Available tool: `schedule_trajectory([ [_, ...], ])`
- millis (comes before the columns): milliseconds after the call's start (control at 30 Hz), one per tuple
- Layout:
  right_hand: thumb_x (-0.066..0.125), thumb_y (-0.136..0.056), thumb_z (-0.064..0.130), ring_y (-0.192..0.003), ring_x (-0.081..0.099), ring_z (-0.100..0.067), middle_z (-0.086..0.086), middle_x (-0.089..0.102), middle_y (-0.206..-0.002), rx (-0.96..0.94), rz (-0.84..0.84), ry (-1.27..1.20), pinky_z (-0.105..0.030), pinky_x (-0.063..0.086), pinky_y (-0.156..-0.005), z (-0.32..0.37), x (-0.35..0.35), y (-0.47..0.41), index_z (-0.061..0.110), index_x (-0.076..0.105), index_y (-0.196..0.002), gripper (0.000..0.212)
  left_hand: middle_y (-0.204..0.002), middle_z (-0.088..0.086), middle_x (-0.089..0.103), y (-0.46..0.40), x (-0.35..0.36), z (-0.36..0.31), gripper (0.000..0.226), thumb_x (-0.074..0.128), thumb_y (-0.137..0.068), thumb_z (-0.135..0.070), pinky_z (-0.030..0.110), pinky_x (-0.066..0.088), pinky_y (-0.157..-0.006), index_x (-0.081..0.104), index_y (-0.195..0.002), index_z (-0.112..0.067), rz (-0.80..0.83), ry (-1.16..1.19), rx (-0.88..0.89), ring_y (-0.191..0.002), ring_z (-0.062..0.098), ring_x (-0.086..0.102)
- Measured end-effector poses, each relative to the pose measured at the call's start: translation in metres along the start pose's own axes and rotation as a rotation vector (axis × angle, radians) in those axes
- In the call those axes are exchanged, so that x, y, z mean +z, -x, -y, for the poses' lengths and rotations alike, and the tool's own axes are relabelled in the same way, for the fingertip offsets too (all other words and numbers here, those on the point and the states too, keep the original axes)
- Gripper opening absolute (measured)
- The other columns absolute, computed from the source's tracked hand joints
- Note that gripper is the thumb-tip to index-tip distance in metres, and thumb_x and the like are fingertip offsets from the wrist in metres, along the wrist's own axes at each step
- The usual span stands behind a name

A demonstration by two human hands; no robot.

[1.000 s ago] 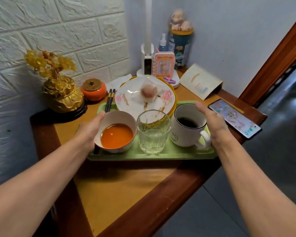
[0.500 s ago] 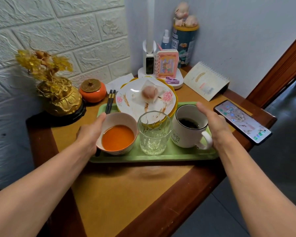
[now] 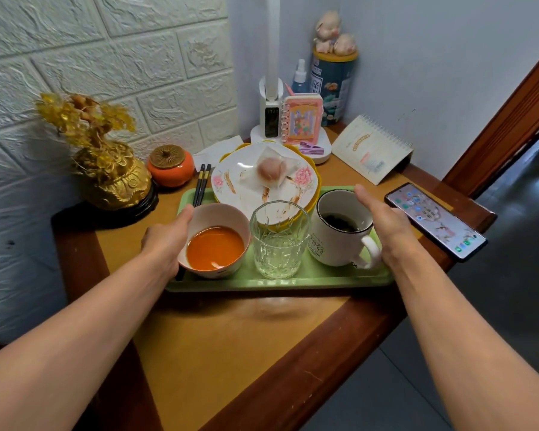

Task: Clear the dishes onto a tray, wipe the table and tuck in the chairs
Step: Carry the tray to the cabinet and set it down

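A green tray (image 3: 308,275) sits on the wooden table (image 3: 231,337). It carries a bowl of orange soup (image 3: 215,247), an empty glass (image 3: 277,244), a white mug (image 3: 339,241) with dark liquid, and black chopsticks (image 3: 201,185). At its back are stacked plates (image 3: 246,188) with a wrapped bun on top. My left hand (image 3: 165,241) holds the tray's left end, thumb up beside the bowl. My right hand (image 3: 386,225) holds the right end beside the mug, thumb straight. The fingers of both hands are mostly hidden under the tray's edges.
A phone (image 3: 436,219) with its screen lit lies close to my right hand at the table's edge. A gold tree ornament (image 3: 106,169) and an orange jar (image 3: 170,166) stand at the left. A lamp base (image 3: 271,113), notebooks (image 3: 371,150) and a tin fill the back corner.
Both hands stay at the tray's ends and the dishes keep their places. Only the view has shifted a little.
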State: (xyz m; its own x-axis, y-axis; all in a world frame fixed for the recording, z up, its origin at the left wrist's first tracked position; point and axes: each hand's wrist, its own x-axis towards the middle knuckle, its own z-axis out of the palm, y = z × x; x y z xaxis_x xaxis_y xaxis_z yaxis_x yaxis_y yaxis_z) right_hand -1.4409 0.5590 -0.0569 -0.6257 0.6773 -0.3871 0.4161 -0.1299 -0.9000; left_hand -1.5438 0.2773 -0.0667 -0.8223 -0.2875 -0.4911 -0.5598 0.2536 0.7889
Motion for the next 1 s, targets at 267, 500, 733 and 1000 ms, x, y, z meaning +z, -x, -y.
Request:
schedule_trajectory([
  [267, 0.061, -0.072, 0.065, -0.120, 0.044, -0.030, -0.012, 0.055, -0.122, -0.116, -0.037, 0.053, -0.048, 0.038, -0.103, 0.011, -0.004, 0.011, 0.008, 0.058, -0.105, 0.066, -0.127, 0.013, 0.055, 0.006, -0.009, 0.001, 0.072, 0.057, -0.085, -0.051, 0.039, 0.047, -0.092, 0.040, -0.138, -0.005, -0.003, -0.024, 0.034, -0.110, 0.030, 0.055],
  [500, 0.065, -0.075, 0.048, -0.101, 0.043, -0.025, -0.007, 0.049, -0.090, -0.176, -0.049, 0.069, -0.041, 0.040, -0.084, 0.016, -0.004, 0.029, 0.011, 0.053, -0.080, 0.038, -0.143, 0.012, 0.042, 0.030, -0.018, 0.000, 0.073, 0.056, -0.086, -0.049, 0.040, 0.037, -0.097, 0.034, -0.143, -0.008, -0.001, -0.055, 0.121, -0.130, 0.031, 0.040],
  [733, 0.067, -0.080, 0.042, -0.120, 0.045, -0.024, -0.006, 0.052, -0.127, -0.213, -0.068, 0.055, -0.037, 0.045, -0.083, 0.017, -0.011, 0.055, 0.009, 0.051, -0.125, 0.058, -0.137, 0.011, 0.046, 0.062, -0.036, 0.006, 0.070, 0.057, -0.086, -0.048, 0.038, 0.036, -0.089, 0.038, -0.140, -0.008, 0.023, -0.048, 0.209, -0.124, 0.028, 0.042],
  [1000, 0.065, -0.086, 0.032, -0.103, 0.054, -0.018, -0.010, 0.056, -0.127, -0.324, -0.018, 0.055, -0.028, 0.041, -0.077, 0.018, -0.021, 0.114, 0.010, 0.051, -0.129, 0.050, -0.137, 0.009, 0.042, 0.112, -0.049, 0.013, 0.061, 0.063, -0.084, -0.041, 0.048, 0.040, -0.101, 0.037, -0.136, -0.020, 0.098, -0.165, 0.399, -0.126, 0.029, 0.039],
])
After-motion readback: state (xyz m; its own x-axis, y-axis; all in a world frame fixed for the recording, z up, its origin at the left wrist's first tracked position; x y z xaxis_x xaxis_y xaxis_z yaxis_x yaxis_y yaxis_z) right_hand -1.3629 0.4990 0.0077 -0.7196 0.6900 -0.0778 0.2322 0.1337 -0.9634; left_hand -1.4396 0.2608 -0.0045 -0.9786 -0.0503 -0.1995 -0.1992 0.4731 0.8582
